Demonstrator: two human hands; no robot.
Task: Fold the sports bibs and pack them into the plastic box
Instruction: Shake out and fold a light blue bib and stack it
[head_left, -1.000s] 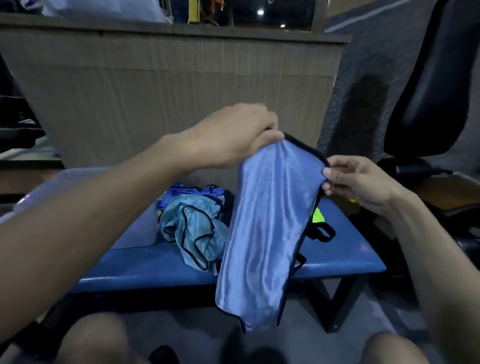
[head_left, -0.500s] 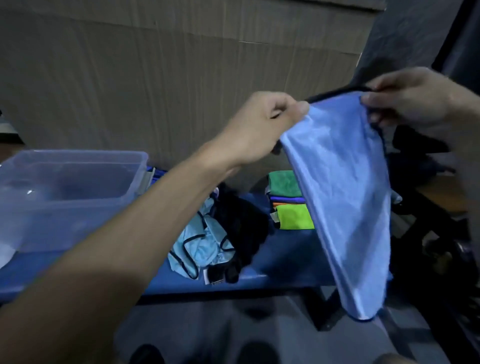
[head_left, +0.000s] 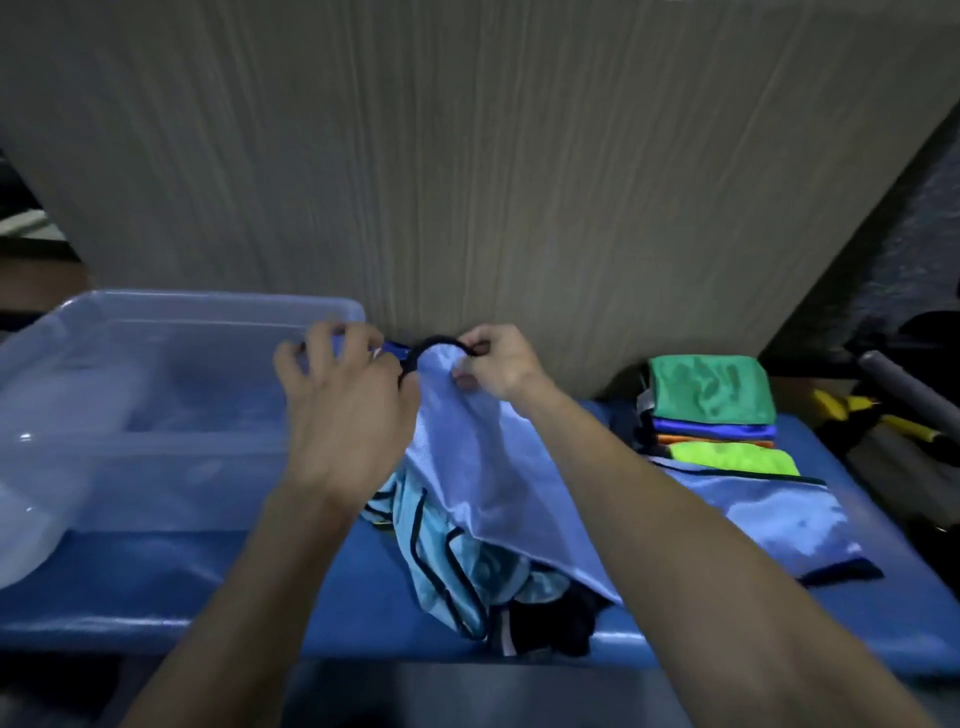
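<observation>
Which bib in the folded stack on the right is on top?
The dark green bib tops the folded stack by the wall. Below it, only edges of a royal blue bib and an orange one show, then a lime green bib.

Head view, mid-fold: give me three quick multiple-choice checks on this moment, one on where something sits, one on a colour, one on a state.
1. Where is the plastic box?
A. Left end of the bench
B. On the floor
C. On top of the folded stack

2. What colour is the top piece of the folded stack?
A. Red
B. Green
C. White

3. How is the light blue bib held?
A. Lying untouched
B. Left hand only
C. Both hands at its black-trimmed top edge

Answers:
1 A, the box stands on the blue bench left of the hands.
2 B, green lies on top, with blue, orange and lime below.
3 C, the left hand and right hand each have a grip on the top edge.
</observation>
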